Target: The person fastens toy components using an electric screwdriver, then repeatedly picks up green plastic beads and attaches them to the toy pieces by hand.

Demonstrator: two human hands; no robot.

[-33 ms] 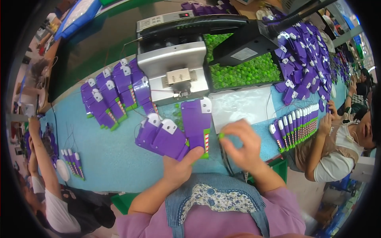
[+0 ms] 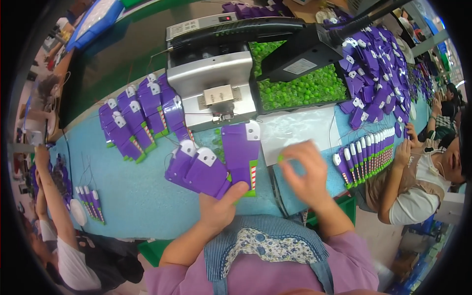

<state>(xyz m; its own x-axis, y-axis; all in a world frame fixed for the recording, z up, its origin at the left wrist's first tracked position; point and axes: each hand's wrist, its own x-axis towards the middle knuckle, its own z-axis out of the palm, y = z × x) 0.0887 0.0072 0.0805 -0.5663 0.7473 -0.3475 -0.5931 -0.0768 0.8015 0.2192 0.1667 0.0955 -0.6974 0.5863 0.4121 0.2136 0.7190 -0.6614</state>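
The left hand (image 2: 220, 209) pinches a fan of purple cards (image 2: 211, 164) by their lower corners, thumb on top, holding them spread just above the blue worktop (image 2: 132, 196) so each card's face is within reach. The right hand (image 2: 307, 169) hovers just beside the fan with fingers curled, pinching what looks like a small green piece (image 2: 280, 158) at the fingertips, though blur hides the details. A bin of green pieces (image 2: 300, 88) sits near, straight ahead beside the metal machine (image 2: 211, 91), and finished cards (image 2: 140, 120) lie in overlapping rows to the left.
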